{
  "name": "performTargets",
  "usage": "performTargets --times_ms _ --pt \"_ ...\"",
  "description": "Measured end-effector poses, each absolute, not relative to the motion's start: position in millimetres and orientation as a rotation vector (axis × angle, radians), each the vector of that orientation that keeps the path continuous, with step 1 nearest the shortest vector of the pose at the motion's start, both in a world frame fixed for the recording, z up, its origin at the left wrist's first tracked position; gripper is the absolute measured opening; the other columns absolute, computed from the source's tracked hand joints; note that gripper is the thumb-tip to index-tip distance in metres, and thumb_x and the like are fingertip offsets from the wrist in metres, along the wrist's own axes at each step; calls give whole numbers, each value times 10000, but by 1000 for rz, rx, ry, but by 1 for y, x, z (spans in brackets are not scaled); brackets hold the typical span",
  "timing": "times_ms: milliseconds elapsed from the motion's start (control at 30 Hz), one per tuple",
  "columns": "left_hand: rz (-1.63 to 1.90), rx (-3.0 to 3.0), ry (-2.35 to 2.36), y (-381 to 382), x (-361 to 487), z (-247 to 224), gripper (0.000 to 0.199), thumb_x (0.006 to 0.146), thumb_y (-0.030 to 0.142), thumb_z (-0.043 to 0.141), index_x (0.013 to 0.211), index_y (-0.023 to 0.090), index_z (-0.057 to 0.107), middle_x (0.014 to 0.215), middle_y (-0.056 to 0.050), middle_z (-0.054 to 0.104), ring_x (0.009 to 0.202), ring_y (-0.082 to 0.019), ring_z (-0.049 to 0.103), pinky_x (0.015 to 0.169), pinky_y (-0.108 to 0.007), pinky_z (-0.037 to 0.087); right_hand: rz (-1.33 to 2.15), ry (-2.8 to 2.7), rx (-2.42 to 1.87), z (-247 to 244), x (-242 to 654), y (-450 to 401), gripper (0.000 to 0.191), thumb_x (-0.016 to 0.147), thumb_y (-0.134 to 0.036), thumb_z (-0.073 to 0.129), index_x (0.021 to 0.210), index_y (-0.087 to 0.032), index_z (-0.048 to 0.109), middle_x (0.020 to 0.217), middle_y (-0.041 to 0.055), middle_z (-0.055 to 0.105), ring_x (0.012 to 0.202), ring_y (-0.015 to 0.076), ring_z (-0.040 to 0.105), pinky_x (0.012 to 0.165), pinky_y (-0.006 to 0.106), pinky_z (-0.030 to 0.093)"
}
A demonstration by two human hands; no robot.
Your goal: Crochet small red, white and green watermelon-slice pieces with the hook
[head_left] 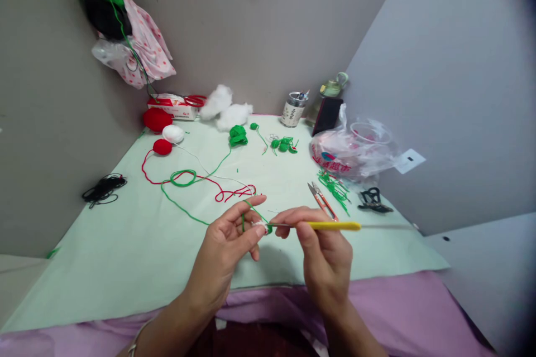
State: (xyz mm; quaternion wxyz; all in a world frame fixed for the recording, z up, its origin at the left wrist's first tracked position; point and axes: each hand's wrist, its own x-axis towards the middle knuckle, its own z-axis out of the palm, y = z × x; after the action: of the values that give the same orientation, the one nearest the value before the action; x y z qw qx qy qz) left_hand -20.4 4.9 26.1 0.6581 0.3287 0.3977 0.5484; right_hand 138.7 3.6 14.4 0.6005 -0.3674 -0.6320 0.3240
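Between the thumb and fingers of my left hand (228, 240) is a small crochet piece (262, 227) in white and green. Green yarn (184, 213) runs from the table over my left index finger to the piece. My right hand (322, 245) grips a crochet hook (335, 226) with a yellow handle; its metal tip meets the piece at the green edge. Whether a loop sits on the hook is too small to tell. The green yarn leads back to a green ball (238, 135) further up the table.
Red-handled thread snips (322, 201) and green yarn scraps (334, 189) lie right of my hands. A plastic bag (352, 150) stands behind them. Red yarn balls (162, 146), a white ball (173, 134), stuffing (226, 109), a pen can (294, 110) and black yarn (104, 188) are around the table.
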Motion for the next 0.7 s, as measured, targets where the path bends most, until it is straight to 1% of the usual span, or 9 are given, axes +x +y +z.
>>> performTargets --times_ms 67,133,233,333,400,467,533,633,700 --pt "1283 813 971 3 -18 23 411 798 219 877 1203 251 813 834 15 616 649 -101 539 561 -197 504 475 -1671 -827 9 138 2 273 1043 -102 520 1160 -261 709 979 54 758 865 184 704 769 326 579" --pt "1311 820 997 1 -15 21 490 789 235 893 1266 259 781 836 22 619 629 -92 533 557 -189 501 196 -1816 -791 -1 136 2 343 1001 -71 566 1266 -246 693 1019 90 759 909 217 708 772 353 589" --pt "1229 653 872 2 -14 20 639 770 277 914 1372 227 706 706 66 545 502 -60 409 447 -163 414 -52 -1837 -814 -14 133 5 420 963 -71 646 1332 -262 705 1048 110 743 943 240 704 753 362 593" --pt "1075 456 715 7 -18 24 597 779 248 905 1335 149 711 591 118 413 446 -28 204 375 -123 262 191 -1672 -847 -13 132 6 340 997 -92 606 1233 -294 745 1018 80 733 919 224 688 758 359 580" --pt "1071 416 681 10 -21 27 515 791 203 895 1277 133 740 597 117 414 456 -19 159 370 -107 218 467 -1474 -837 -4 132 7 266 1037 -132 554 1114 -284 758 924 53 716 822 201 658 712 341 557" --pt "1098 440 681 11 -23 31 473 799 189 890 1252 157 756 651 95 488 449 -1 179 370 -99 213 673 -1327 -800 5 130 9 235 1055 -181 548 1011 -269 761 860 35 697 744 179 627 665 319 535" --pt "1107 486 691 10 -21 33 472 777 187 906 1230 191 770 754 61 583 429 23 234 365 -98 225 763 -1312 -787 11 128 11 215 1049 -210 579 976 -265 774 878 38 719 776 182 657 684 318 554" --pt "1158 527 741 7 -15 30 491 725 157 932 1190 222 788 839 48 633 417 31 336 369 -102 286 657 -1436 -832 10 125 11 229 1027 -159 602 1048 -288 790 937 47 766 889 207 715 746 340 596" --pt "1192 521 755 8 -13 27 504 722 156 934 1199 226 787 784 62 616 415 20 354 373 -104 309 452 -1566 -868 5 125 9 298 1002 -109 620 1148 -310 784 993 57 774 911 213 728 755 348 606"
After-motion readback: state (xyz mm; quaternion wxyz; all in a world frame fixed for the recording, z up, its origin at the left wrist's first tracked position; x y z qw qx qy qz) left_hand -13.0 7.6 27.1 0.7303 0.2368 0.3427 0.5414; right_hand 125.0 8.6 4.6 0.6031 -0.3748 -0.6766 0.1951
